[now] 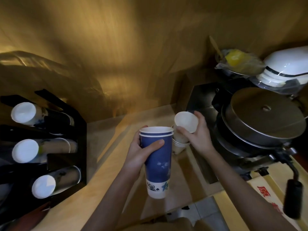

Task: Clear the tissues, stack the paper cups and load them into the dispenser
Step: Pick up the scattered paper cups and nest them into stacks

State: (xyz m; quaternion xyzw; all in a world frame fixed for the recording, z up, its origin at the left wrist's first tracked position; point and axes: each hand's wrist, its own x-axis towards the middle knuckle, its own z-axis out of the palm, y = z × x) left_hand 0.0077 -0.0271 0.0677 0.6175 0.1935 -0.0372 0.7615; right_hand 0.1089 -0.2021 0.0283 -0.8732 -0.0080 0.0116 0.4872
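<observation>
Wood-toned counter runs along a tan panelled wall, dimly lit. At its left end sits a black cup dispenser with three tubes lying nearly horizontal, each loaded with stacked cups whose white bases face the viewer.

Left hand: fingers curled closed around the upper part of a tall blue paper cup stack, thumb across the near face, the other fingers wrapped behind the rim. Two rims show at the top, so at least two cups are nested. Long axis is close to vertical, mouth up, white patterned base toward the viewer, held clear above the counter.

Right hand: fingers partly closed, pinching a small white paper cup between the thumb below and fingers at the far side. This cup is tilted, its open mouth turned to the left and toward the viewer. It is just beside the blue stack's rim, not touching it.

Directly beneath the right hand stands a short stack of small white cups on the counter, mouths up, partly hidden by the blue stack.

Right of the hands is a round metal-lidded machine with a black handle.
</observation>
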